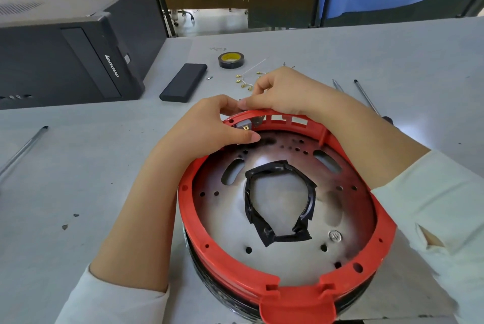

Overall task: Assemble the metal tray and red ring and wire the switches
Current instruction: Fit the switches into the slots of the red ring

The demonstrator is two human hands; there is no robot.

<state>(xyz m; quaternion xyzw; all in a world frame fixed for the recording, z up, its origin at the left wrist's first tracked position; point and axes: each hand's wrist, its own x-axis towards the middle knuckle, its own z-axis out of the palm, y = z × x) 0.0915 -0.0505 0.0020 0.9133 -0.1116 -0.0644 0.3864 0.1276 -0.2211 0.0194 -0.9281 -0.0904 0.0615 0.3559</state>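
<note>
Pinching a small grey switch (245, 126) at twelve o'clock on the red ring (296, 289), left hand (209, 124) and right hand (277, 90) apparently both grasp it.

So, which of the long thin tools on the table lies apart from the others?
The pen-like tool lies alone at the far left; the other two lie at the right.

The ring (285, 275) sits on the bench (78, 179) with the tray (285, 208) inside it. Behind the ring lie terminals (245, 81); behind those, a tape roll (231, 59). A computer (70, 48) stands far left of the ring; screwdrivers (366, 96) lie behind it to the right.
</note>
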